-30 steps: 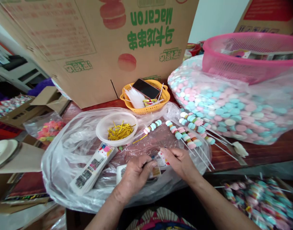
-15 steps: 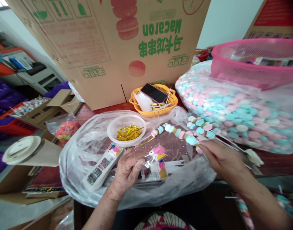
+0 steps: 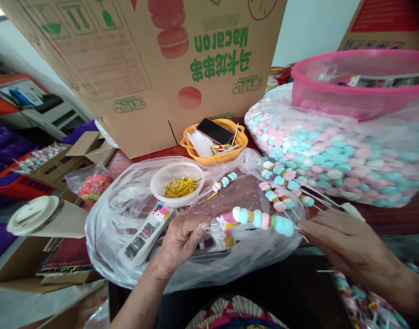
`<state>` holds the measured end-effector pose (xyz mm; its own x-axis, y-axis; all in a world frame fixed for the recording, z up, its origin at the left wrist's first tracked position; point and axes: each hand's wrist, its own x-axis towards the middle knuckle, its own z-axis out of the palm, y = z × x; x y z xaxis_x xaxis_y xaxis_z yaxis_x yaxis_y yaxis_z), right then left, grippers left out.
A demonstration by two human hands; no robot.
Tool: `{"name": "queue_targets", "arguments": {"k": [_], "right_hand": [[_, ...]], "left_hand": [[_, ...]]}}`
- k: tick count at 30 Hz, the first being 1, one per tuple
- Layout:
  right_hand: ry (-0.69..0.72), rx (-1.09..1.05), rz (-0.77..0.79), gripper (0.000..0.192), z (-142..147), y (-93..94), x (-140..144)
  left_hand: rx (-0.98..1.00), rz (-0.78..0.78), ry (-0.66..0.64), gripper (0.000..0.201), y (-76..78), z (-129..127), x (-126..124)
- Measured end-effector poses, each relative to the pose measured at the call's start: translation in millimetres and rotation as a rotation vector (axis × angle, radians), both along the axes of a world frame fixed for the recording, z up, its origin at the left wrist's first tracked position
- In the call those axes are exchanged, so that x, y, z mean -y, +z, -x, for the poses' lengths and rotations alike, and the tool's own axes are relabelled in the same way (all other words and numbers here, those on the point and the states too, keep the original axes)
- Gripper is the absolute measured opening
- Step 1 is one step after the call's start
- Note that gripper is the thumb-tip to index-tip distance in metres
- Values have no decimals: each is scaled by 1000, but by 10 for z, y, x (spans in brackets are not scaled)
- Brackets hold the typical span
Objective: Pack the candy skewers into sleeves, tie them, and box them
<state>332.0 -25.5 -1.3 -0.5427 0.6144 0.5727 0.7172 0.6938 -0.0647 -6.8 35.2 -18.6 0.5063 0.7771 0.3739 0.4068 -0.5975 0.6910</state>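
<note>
The right hand pinches the stick end of a candy skewer, fingers drawn together round it; the skewer lies almost level, its pink, blue and white pieces pointing toward the left hand. The left hand rests fingers-down on a small printed wrapper, thumb and forefinger closed on its edge, just beside the tip of the skewer. Both hands work over a crumpled clear plastic sheet that covers the near table edge. A stack of printed wrappers lies on the sheet to the left of the left hand. Just behind it stands a white bowl holding gold twist ties. More finished skewers lie right of centre, sticks pointing right, near the right hand's knuckles. Between bowl and skewers the sheet is bare. Farther back sits a yellow basket with a phone on it, then a big bag of loose candies under a pink basket, and an upturned carton closing off the rear
</note>
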Motion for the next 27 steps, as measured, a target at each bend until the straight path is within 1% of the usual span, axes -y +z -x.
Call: {"name": "queue_targets", "arguments": {"k": [2, 4, 7, 10, 12, 14, 16, 17, 19, 21, 22, 25, 26, 27], "right_hand": [[-10, -4, -14, 26, -36, 39, 5], [-50, -33, -47, 26, -54, 71, 14], [-92, -83, -67, 29, -19, 72, 38], [-90, -78, -73, 31, 55, 22, 75], [-83, -40, -74, 30, 82, -7, 104], [-59, -1, -71, 29, 80, -5, 132], [-16, 29, -70, 29, 57, 29, 147], [4, 42, -67, 29, 44, 51, 147], [37, 60, -21, 27, 18, 83, 129], [68, 34, 79, 24, -3, 80, 89], [86, 1, 124, 23, -13, 64, 65], [107, -112, 197, 22, -38, -4, -5], [113, -136, 219, 22, -44, -21, -25], [121, -153, 241, 22, -49, -29, -42]], "left_hand": [[12, 31, 7, 31, 8, -8, 10], [40, 57, -4, 31, 11, -12, 30], [84, 130, -1, 32, 1, -16, 67], [114, 237, 33, 36, -13, -27, 90], [141, 277, 54, 38, -17, -41, 92], [164, 284, 81, 37, -14, -60, 91], [143, 273, 89, 37, 3, -85, 91], [105, 253, 69, 36, 18, -100, 90], [-18, 193, -15, 35, 61, -137, 85], [-153, 152, -110, 34, 118, -183, 70], [-190, 150, -139, 33, 148, -209, 59], [-190, 177, -176, 27, 221, -297, 23], [-187, 176, -187, 29, 236, -329, 13], [-206, 173, -206, 36, 244, -363, 5]]}}
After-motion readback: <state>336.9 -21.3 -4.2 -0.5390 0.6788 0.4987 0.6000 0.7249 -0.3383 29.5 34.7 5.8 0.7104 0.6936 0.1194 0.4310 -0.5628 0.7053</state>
